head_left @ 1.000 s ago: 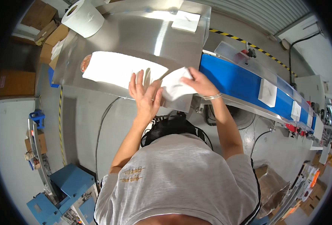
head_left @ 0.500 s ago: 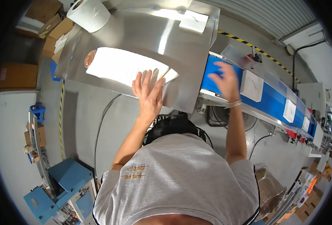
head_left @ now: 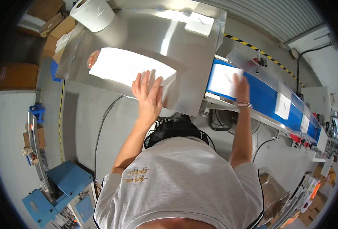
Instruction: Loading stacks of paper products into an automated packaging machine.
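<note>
A long row of white folded sheets [head_left: 130,65] leans across the steel table, packed close together. My left hand [head_left: 149,95] rests on the near side of its right end, fingers stretched and a little apart. Beyond the row's left end shows a round, red-speckled object [head_left: 93,59], partly covered. On the right, a flat white sheet [head_left: 222,79] is over the near end of the blue conveyor belt [head_left: 256,88]. My right hand [head_left: 242,87], blurred by motion, has its fingers closed on that sheet's right edge; the thumb is hidden.
The steel table [head_left: 146,34] carries a large white roll [head_left: 94,15] at far left and white sheets [head_left: 200,23] at far right. Further sheets [head_left: 283,106] lie spaced along the belt, beside a clear guard [head_left: 268,76]. Cardboard boxes [head_left: 18,76] stand at left.
A white sheet has come from the row's right end onto the belt with my right hand. The sheets further along the belt have moved away to the right. My left hand has barely shifted.
</note>
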A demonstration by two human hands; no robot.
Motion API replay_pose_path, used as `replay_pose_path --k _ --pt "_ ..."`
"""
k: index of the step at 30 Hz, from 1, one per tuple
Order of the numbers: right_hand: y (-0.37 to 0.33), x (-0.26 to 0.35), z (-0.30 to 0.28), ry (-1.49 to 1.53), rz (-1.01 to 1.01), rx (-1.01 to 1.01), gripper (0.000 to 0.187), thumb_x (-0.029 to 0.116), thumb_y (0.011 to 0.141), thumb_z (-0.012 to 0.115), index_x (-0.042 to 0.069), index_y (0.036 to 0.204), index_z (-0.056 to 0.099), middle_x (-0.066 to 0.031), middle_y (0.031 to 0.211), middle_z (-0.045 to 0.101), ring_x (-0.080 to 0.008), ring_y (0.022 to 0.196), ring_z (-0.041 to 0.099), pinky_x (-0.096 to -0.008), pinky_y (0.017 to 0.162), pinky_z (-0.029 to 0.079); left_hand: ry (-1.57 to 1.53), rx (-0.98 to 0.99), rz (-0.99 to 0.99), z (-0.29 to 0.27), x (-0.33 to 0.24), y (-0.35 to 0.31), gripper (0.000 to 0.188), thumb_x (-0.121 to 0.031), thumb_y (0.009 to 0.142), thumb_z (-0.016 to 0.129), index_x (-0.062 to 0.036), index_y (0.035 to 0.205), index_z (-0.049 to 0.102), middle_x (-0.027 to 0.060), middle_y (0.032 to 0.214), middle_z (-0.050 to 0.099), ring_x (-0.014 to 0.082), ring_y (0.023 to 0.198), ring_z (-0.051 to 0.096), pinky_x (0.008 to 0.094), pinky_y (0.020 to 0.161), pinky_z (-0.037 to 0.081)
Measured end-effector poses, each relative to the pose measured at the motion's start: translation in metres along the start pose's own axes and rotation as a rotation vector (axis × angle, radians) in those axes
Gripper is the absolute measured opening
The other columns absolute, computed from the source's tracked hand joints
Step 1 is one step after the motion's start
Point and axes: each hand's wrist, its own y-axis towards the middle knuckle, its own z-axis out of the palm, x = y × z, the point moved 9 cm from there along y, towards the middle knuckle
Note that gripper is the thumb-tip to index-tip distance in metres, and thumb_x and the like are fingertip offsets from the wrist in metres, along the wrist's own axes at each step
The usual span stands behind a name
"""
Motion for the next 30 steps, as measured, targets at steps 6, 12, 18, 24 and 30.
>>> replay_pose_path --k 6,12,18,24,30 --pt "-0.032 0.089 -0.050 -1.026 -0.060 -0.520 0.047 0.032 0.074 0.073 0.005 0.110 0.058 -0.0137 0.107 0.059 -0.0310 0.099 0.054 -0.0402 0.088 0.042 -0.023 0.018 0.013 0.005 0.005 -0.007 0.031 -0.005 0.079 0.067 -0.0124 0.109 0.067 0.0133 0.138 0.042 0.0396 0.132 0.028 0.0572 0.106 0.018" --pt "-0.054 0.173 0.154 -0.055 -0.247 0.567 0.048 0.016 0.074 0.075 0.012 0.118 0.056 -0.0058 0.118 0.051 -0.0198 0.103 0.054 -0.0298 0.081 0.047 -0.050 0.077 0.060 0.003 0.001 -0.003 0.026 -0.010 0.079 0.067 -0.0134 0.104 0.069 0.0137 0.142 0.038 0.0398 0.136 0.023 0.0565 0.107 0.014" --pt "-0.045 0.122 0.167 0.315 -0.066 0.593 0.034 0.018 0.090 0.063 0.002 0.118 0.052 -0.0018 0.107 0.058 -0.0082 0.092 0.052 -0.0238 0.082 0.045 -0.030 0.044 -0.018 -0.003 0.014 0.004 0.034 -0.021 0.084 0.064 -0.0100 0.115 0.063 0.0161 0.145 0.033 0.0402 0.136 0.021 0.0510 0.108 0.017" --pt "0.014 -0.021 -0.017 -0.620 -0.125 -0.167 0.042 0.036 0.083 0.066 0.001 0.105 0.056 -0.0182 0.086 0.062 -0.0350 0.078 0.059 -0.0430 0.070 0.048 -0.039 0.070 0.018 -0.001 0.014 0.004 0.033 -0.005 0.081 0.064 -0.0077 0.113 0.063 0.0147 0.136 0.043 0.0388 0.131 0.030 0.0540 0.106 0.021" --pt "-0.026 0.113 0.008 -0.624 -0.370 -0.228 0.044 0.026 0.074 0.074 0.005 0.109 0.059 -0.0155 0.109 0.061 -0.0322 0.099 0.058 -0.0423 0.084 0.047 -0.094 0.083 -0.001 -0.002 0.015 0.004 0.030 -0.002 0.079 0.062 -0.0103 0.107 0.066 0.0138 0.138 0.041 0.0384 0.133 0.026 0.0533 0.108 0.016"
